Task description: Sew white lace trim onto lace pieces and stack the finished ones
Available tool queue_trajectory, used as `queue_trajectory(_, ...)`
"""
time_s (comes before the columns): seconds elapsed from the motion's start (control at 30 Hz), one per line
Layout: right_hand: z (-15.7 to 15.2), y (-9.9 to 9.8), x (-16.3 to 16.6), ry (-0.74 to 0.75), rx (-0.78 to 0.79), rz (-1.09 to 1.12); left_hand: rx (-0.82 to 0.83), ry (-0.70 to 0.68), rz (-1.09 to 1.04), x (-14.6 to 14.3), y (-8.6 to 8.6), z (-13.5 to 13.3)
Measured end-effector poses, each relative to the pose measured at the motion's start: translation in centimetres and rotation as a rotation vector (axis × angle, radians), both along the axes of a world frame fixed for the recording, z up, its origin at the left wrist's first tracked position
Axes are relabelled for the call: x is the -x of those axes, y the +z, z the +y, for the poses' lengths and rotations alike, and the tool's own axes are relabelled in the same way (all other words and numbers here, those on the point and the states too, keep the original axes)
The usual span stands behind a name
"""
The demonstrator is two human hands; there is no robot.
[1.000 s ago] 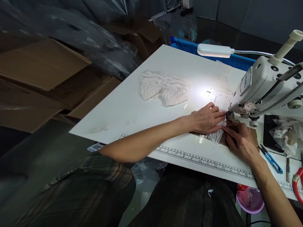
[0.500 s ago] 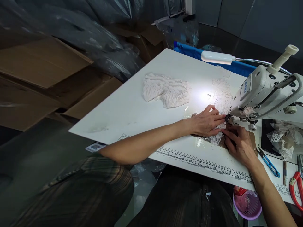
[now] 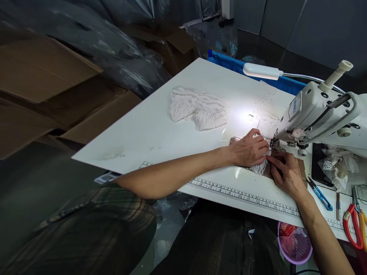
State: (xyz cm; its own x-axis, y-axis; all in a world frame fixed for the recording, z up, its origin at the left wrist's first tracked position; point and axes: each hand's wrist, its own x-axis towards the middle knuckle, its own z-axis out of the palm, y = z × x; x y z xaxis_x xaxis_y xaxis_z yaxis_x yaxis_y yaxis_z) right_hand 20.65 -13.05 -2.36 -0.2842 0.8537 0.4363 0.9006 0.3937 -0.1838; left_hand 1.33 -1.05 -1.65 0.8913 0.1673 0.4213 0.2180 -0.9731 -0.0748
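Note:
A white sewing machine (image 3: 318,110) stands at the right of the white table (image 3: 160,126). My left hand (image 3: 249,149) lies on a piece of white lace (image 3: 259,168), fingers drawn together and pinching it just left of the presser foot (image 3: 275,144). On the near side of the foot my right hand (image 3: 283,173) also pinches the lace, fingers curled. More lace (image 3: 266,110) trails away behind the needle under the lamp's glare.
A pile of white lace pieces (image 3: 197,110) lies mid-table. A ruler strip (image 3: 252,196) runs along the front edge. Blue snips (image 3: 319,193), red scissors (image 3: 351,225) and lace scraps (image 3: 332,170) sit at right. Cardboard boxes (image 3: 43,76) stand left; a pink basket (image 3: 295,244) hangs below.
Both hands stay at the presser foot on the lace, hardly moving. The view has shifted slightly, so the machine and tools sit a little further left.

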Motion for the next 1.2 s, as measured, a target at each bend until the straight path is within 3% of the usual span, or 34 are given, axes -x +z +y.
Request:
queue_trajectory(0.33, -0.1, 0.2, 0.1, -0.017, 0.039, -0.044, 0.057, -0.014, 0.005, 0.3, 0.1, 0.1)
queue_trajectory(0.67, 0.2, 0.8, 0.5, -0.032, 0.019, -0.051, 0.013, 0.044, 0.017, 0.0, -0.1, 0.1)
queue_trajectory(1.0, 0.4, 0.8, 1.4, -0.226, 0.113, -0.127, 0.061, 0.18, 0.129, -0.8, 0.5, -0.2)
queue_trajectory(1.2, 0.4, 0.3, 2.0, -0.301, 0.104, -0.142, 0.095, 0.223, 0.086, -0.9, -0.1, -0.5)
